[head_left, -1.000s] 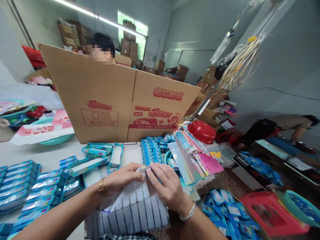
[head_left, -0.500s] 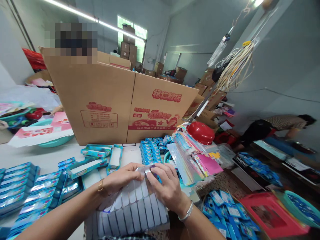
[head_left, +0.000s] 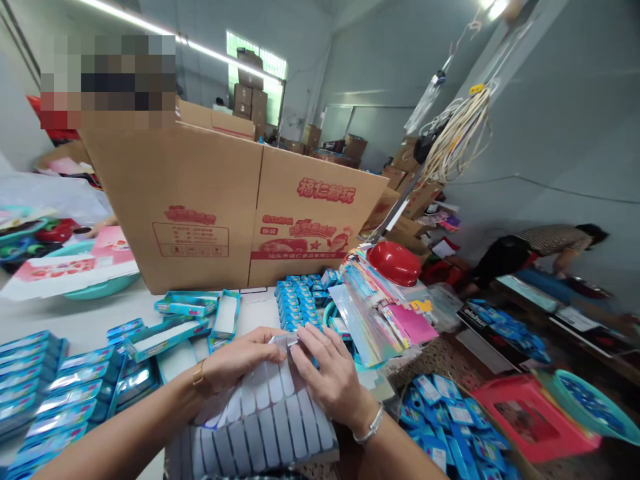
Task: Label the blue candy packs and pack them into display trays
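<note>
Your left hand (head_left: 247, 358) pinches the top edge of the label sheet (head_left: 265, 430) in front of you, at the near side of the bench (head_left: 257, 310); your right hand (head_left: 330, 373) touches it just beside, its grip too hidden to tell.

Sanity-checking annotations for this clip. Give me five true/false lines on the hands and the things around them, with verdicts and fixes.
1. Both the left hand and the right hand are on the label sheet. True.
2. The red bowl sits on the floor. False: it rests on the stack of colourful sheets.
3. A silver bracelet is on the right wrist. True.
4. The large printed cardboard lies flat. False: it stands upright behind the hands.
5. The rows of blue boxes at left are inside a red basket. False: they are on the white table.
</note>
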Tool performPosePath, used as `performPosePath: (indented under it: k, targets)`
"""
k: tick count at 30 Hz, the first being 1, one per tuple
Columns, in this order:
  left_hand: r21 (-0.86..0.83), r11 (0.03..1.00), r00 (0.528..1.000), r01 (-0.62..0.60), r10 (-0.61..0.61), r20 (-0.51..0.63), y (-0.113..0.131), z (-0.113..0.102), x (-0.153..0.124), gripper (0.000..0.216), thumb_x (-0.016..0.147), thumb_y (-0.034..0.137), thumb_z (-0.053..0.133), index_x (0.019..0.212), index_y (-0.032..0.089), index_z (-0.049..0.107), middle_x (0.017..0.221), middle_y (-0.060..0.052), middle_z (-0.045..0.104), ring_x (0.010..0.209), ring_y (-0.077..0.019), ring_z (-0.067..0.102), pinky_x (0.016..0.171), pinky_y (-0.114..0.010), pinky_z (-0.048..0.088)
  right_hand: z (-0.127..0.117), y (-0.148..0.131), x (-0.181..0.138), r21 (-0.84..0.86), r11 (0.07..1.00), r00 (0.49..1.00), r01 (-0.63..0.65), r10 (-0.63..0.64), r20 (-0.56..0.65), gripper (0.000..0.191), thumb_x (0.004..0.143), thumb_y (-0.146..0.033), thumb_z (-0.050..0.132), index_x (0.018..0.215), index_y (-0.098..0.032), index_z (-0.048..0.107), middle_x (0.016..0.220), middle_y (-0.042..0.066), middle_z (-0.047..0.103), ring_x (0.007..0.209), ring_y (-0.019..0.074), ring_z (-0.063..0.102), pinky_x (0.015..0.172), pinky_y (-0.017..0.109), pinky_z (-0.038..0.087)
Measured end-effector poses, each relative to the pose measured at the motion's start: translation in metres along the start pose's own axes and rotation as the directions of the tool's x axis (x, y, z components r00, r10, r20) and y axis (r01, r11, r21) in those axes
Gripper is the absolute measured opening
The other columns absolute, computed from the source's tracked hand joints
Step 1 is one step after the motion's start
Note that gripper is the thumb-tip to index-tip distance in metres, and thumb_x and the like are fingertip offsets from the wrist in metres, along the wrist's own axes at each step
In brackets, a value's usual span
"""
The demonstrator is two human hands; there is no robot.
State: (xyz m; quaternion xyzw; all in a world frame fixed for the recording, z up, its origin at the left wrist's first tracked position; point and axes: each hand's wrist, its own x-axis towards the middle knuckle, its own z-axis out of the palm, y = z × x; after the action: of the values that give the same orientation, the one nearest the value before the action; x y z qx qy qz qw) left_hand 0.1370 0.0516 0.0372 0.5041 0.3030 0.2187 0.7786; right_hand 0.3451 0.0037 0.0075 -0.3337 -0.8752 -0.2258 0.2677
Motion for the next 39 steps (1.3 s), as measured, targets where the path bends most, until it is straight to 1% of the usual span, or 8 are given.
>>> performPosePath:
  k: [4,11,17,21,28,32,36,39]
  targets:
    - [-0.002,1.000,1.000,0.001,-0.001,-0.026,-0.002,0.001,0.001,0.021,0.064,0.023,0.066,0.083,0.014,0.070,0.077,-0.001,0.068,0.065,-0.0125,0.050,0.064,-0.024,0.038,-0.003,0.000,-0.001,-0.007,1.000,1.000,0.005,-0.005,-0.005,0.036,0.093,-0.011,0.039,0.122,-0.014,0.061,0.131,0.015,0.059,0.132,0.0285,0.045,0.104,0.049,0.043]
    - [-0.039,0.999,1.000,0.007,-0.008,-0.004,-0.010,-0.004,0.004,0.023,0.068,0.022,0.066,0.089,0.014,0.070,0.078,-0.002,0.068,0.062,-0.0120,0.051,0.061,-0.024,0.037,-0.008,-0.002,0.000,-0.030,0.999,1.000,0.015,-0.016,-0.020,0.034,0.092,-0.013,0.042,0.119,-0.014,0.062,0.124,0.013,0.063,0.131,0.0293,0.046,0.106,0.049,0.039]
    - [-0.017,1.000,1.000,-0.010,0.009,-0.029,-0.010,-0.003,0.004,0.020,0.067,0.019,0.066,0.087,0.014,0.069,0.077,-0.002,0.067,0.060,-0.0109,0.051,0.057,-0.022,0.037,-0.006,0.001,0.009,0.008,0.999,0.997,-0.046,0.046,-0.055,0.022,0.093,-0.016,0.048,0.108,-0.020,0.063,0.102,0.006,0.068,0.123,0.0242,0.052,0.111,0.053,0.026]
    - [-0.028,0.999,0.999,-0.017,0.016,-0.030,-0.011,-0.007,0.004,0.022,0.065,0.019,0.069,0.086,0.012,0.068,0.077,-0.003,0.067,0.063,-0.0124,0.055,0.058,-0.022,0.041,-0.009,0.001,0.014,0.044,0.999,0.999,-0.023,0.024,-0.032,0.019,0.094,-0.015,0.046,0.103,-0.020,0.063,0.089,0.003,0.067,0.116,0.0213,0.056,0.114,0.055,0.018]
    - [-0.060,0.998,0.980,0.012,-0.024,-0.197,-0.017,-0.040,0.010,0.021,0.063,0.022,0.074,0.080,0.015,0.064,0.066,0.002,0.064,0.050,-0.0089,0.052,0.046,-0.019,0.036,-0.033,-0.014,0.008,0.155,0.987,0.997,-0.040,0.050,-0.064,0.023,0.091,-0.010,0.044,0.099,-0.021,0.061,0.082,0.000,0.067,0.104,0.0186,0.061,0.115,0.055,0.015]
    - [-0.073,0.997,0.975,0.029,-0.045,-0.220,-0.022,-0.063,0.018,0.018,0.063,0.024,0.073,0.077,0.016,0.064,0.066,-0.001,0.068,0.051,-0.0111,0.057,0.047,-0.020,0.040,-0.052,-0.016,0.012,0.271,0.958,0.984,-0.092,0.128,-0.121,0.019,0.089,-0.011,0.049,0.100,-0.022,0.060,0.074,-0.003,0.066,0.089,0.0171,0.065,0.114,0.057,0.019]
    - [-0.090,0.994,0.927,-0.063,0.025,-0.374,-0.033,-0.096,0.015,0.020,0.064,0.026,0.075,0.076,0.012,0.067,0.068,-0.005,0.072,0.056,-0.0145,0.062,0.053,-0.022,0.045,-0.058,-0.014,0.006,0.389,0.877,0.914,-0.282,0.368,-0.169,0.012,0.088,-0.013,0.057,0.092,-0.023,0.061,0.075,-0.004,0.067,0.072,0.0140,0.065,0.109,0.053,0.031]
    - [-0.162,0.969,0.836,-0.185,0.069,-0.545,-0.044,-0.126,-0.006,0.022,0.066,0.026,0.076,0.077,0.009,0.068,0.070,-0.008,0.073,0.060,-0.0163,0.063,0.058,-0.024,0.048,-0.051,-0.014,-0.009,0.465,0.733,0.758,-0.496,0.627,-0.179,0.004,0.085,-0.024,0.066,0.088,-0.021,0.066,0.076,-0.001,0.067,0.063,0.0143,0.063,0.096,0.045,0.046]
